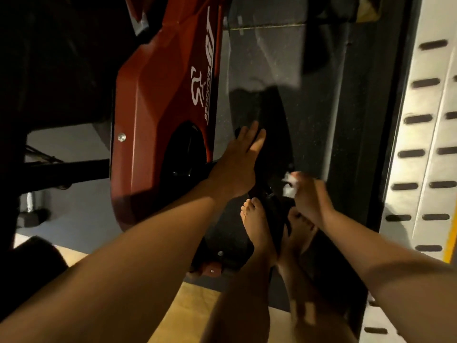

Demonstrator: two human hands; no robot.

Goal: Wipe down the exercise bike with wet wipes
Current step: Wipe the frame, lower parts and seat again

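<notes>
The exercise bike's red housing (158, 100) with white lettering fills the upper left. Beside it hangs a black pedal (269, 157), dark and hard to make out. My left hand (238, 159) reaches forward with straight fingers lying against the pedal's left side. My right hand (309, 196) grips a crumpled white wet wipe (289, 185) and presses it on the pedal's right side. My two bare feet (257, 224) stand directly below the hands.
A dark speckled rubber mat (309, 107) lies under the bike. A pale slotted metal panel (425, 134) runs along the right. Wooden floor (188, 308) shows at the bottom. A dumbbell (31, 211) lies at the far left.
</notes>
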